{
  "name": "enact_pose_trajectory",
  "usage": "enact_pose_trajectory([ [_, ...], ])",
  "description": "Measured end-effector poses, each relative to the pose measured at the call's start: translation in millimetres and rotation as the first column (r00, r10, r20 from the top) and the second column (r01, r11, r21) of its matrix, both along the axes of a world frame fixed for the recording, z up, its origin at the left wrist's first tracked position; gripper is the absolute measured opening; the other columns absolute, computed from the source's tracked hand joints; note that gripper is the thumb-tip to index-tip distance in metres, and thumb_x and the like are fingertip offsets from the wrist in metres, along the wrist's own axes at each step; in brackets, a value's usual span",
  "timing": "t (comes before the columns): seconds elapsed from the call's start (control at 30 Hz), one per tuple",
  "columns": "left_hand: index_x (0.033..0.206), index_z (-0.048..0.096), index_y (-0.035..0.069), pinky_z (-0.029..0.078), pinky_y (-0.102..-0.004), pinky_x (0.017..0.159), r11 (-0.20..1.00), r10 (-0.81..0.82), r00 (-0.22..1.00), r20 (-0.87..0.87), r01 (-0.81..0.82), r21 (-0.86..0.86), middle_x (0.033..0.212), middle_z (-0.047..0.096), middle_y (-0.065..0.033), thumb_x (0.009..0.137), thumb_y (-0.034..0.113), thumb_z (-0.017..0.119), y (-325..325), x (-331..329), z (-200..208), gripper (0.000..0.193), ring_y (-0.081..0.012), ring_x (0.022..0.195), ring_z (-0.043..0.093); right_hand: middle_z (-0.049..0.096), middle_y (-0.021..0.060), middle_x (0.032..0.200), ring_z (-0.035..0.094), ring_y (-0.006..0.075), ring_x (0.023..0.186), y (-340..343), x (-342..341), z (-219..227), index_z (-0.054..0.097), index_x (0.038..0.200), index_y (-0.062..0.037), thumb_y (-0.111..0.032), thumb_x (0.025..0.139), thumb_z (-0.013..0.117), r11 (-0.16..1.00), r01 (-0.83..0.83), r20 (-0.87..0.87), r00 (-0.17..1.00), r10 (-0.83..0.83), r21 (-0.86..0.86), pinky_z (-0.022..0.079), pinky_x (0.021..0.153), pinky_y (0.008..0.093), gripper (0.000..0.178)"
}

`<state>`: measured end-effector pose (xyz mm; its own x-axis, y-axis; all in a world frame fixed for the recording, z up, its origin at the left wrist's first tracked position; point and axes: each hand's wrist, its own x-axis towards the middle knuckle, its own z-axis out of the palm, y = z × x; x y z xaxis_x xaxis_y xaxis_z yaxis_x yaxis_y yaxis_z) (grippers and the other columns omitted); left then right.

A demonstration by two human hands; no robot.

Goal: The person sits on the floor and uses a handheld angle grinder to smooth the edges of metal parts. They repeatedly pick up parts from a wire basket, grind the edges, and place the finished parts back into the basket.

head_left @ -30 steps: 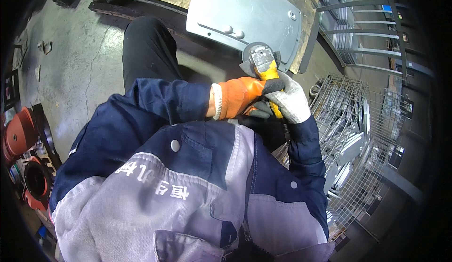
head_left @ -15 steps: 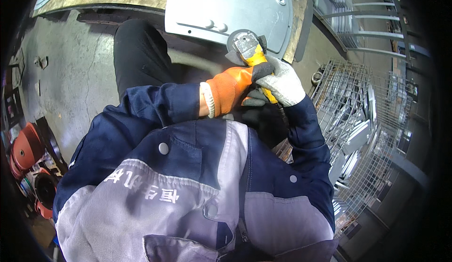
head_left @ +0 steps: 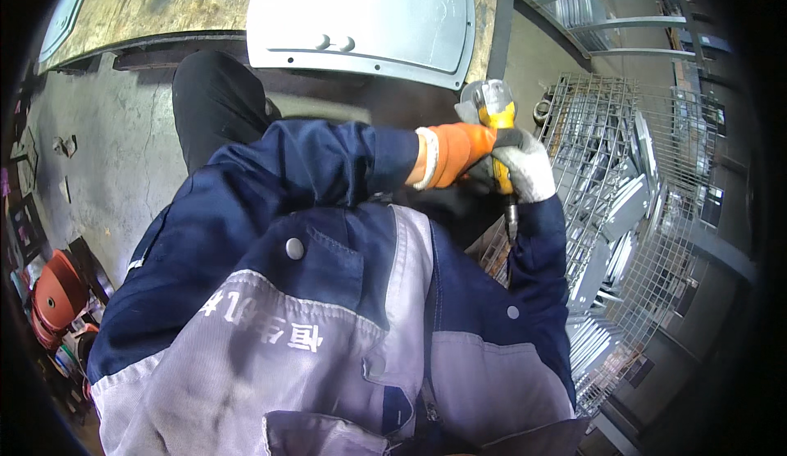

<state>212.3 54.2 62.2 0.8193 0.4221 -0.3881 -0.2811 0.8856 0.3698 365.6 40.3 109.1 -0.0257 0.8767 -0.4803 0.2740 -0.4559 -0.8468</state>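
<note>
A yellow angle grinder (head_left: 502, 117) with a metal head and a grey disc is held in both my hands, just off the near right corner of a light-grey metal panel (head_left: 361, 13). My left hand (head_left: 459, 152), in an orange glove with dark fingertips, is closed on the tool's body. Around its handle from the right wraps my right hand (head_left: 531, 169), in a whitish glove; some fingers are hidden. From the handle's rear a metal fitting (head_left: 512, 220) points toward me. Two rounded knobs (head_left: 334, 43) stand near the panel's front edge.
The panel lies on a worn wooden table (head_left: 188, 5), with other grey panels (head_left: 70, 21) at its far left. On the right stands a wire-mesh basket (head_left: 586, 128) of metal plates. A metal rack (head_left: 627, 23) is beyond it; reddish round containers (head_left: 61, 292) stand lower left.
The grinder has moved right, away from the panel's front edge, with both hands still on it. My left arm reaches farther right. The whole view has shifted slightly.
</note>
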Motion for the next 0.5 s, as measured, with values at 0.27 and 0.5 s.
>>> enact_pose_trajectory([
  [0.27, 0.119, 0.058, 0.010, 0.049, -0.0336, 0.069, 0.142, 0.549, 0.830, -0.101, 0.026, 0.989, 0.086, 0.062, -0.0092, 0.088, 0.014, 0.061, -67.6, -122.5, -15.0, 0.032, -0.0220, 0.079, 0.061, 0.066, 0.0103, 0.103, 0.063, 0.0164, 0.092, -27.9, -98.4, -28.2, 0.055, 0.121, 0.0029, -0.005, 0.072, 0.072, 0.945, -0.279, -0.080, 0.952, 0.295, 0.169, 0.050, 0.082, 0.0284, 0.052],
  [0.5, 0.116, 0.055, 0.006, 0.050, -0.0312, 0.078, 0.753, 0.603, 0.774, -0.195, -0.471, 0.459, 0.094, 0.062, -0.0072, 0.089, 0.018, 0.061, -95.0, -210.5, -18.6, 0.031, -0.0189, 0.087, 0.061, 0.066, 0.0181, 0.100, 0.065, 0.0297, 0.094, -8.5, -218.8, -42.2, 0.062, 0.111, -0.0027, -0.023, 0.074, 0.071, 0.751, -0.606, 0.153, 0.794, 0.588, 0.262, 0.050, 0.084, 0.0354, 0.043],
])
